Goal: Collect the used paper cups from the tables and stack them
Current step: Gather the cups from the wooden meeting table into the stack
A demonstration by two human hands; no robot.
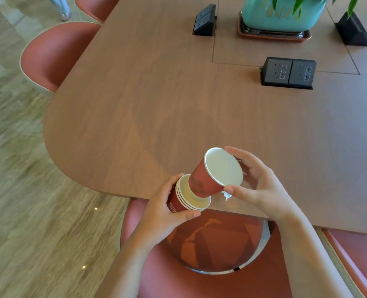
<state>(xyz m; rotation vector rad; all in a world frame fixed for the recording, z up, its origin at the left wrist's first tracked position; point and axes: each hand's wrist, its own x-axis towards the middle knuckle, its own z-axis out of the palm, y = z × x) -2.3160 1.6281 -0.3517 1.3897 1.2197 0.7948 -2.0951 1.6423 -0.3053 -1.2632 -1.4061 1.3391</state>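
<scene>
My left hand (165,214) grips a short stack of red paper cups (179,202) with white rims, tilted toward the right. My right hand (262,186) holds a single red paper cup (208,181) by its rim, its white inside facing me. The bottom of this cup sits inside the mouth of the stack's top cup. Both hands hover over the near edge of the brown wooden table (156,104). A small white scrap (226,195) shows just under my right thumb.
Black socket boxes (289,73) (204,21) (352,31) stand up from the table's middle. A teal planter (281,14) on a tray sits at the far side. Red chairs (51,57) (221,244) are tucked along the left and near edges.
</scene>
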